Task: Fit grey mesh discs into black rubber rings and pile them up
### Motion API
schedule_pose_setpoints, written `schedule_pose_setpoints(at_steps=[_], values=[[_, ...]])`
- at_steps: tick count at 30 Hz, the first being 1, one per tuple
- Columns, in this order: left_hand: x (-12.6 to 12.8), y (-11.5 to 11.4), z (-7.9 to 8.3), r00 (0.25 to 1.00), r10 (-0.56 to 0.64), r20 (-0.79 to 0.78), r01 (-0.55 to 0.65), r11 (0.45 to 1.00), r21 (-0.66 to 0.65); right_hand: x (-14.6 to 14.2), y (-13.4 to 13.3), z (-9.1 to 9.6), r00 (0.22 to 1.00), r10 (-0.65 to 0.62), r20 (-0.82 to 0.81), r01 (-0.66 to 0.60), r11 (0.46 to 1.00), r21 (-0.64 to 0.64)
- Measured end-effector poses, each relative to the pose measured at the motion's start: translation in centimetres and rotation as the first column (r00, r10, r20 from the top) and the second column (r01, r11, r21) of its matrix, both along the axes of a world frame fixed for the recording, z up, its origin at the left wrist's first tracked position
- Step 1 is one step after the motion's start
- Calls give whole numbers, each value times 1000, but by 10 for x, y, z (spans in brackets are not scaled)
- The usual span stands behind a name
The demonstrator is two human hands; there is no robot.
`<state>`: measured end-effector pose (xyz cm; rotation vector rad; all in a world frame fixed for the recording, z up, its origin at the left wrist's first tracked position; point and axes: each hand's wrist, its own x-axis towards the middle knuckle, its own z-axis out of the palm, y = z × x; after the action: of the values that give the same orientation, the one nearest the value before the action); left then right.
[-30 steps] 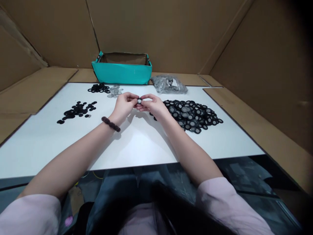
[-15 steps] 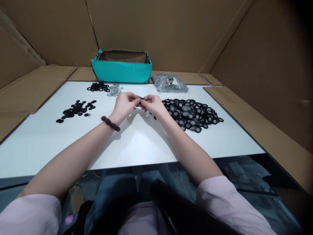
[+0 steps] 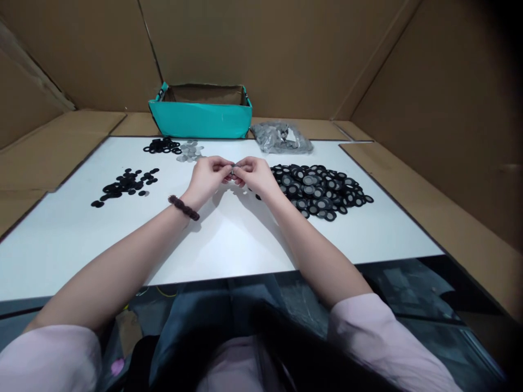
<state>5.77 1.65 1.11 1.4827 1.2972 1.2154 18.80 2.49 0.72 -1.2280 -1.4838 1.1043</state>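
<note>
My left hand [image 3: 207, 177] and my right hand [image 3: 254, 175] meet above the middle of the white table [image 3: 229, 239]. Both pinch one small round black-rimmed disc [image 3: 232, 169] between their fingertips. A dark bead bracelet [image 3: 183, 207] circles my left wrist. Just right of my right hand lies a big heap of black rings with grey mesh centres [image 3: 321, 190].
A scatter of black discs [image 3: 125, 183] lies at the left. Farther back sit a small pile of black rings [image 3: 162, 146] and grey mesh discs [image 3: 190, 151]. A teal box [image 3: 201, 118] and a clear bag of grey discs [image 3: 281, 136] stand at the back. Cardboard walls surround the table.
The hands stay together on the small disc, with only slight shifts of the fingers. The view has drifted a little.
</note>
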Motion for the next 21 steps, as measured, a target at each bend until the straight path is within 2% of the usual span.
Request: schedule_pose_setpoints(at_steps=[4,9,15,21], values=[[3,-5,6,988,13,152,-11,1000,-15,-4,1,2,986,-28,-164,33,999,30],[2,-5,8,957,55,285,-39,997,-61,-8,0,1,955,-41,-293,44,999,5],[2,-7,9,944,55,325,-26,995,-93,-8,-1,-4,948,-57,-314,75,996,48],[-1,-9,19,943,60,326,6,980,-199,-9,-1,-2,949,-63,-308,74,997,24]])
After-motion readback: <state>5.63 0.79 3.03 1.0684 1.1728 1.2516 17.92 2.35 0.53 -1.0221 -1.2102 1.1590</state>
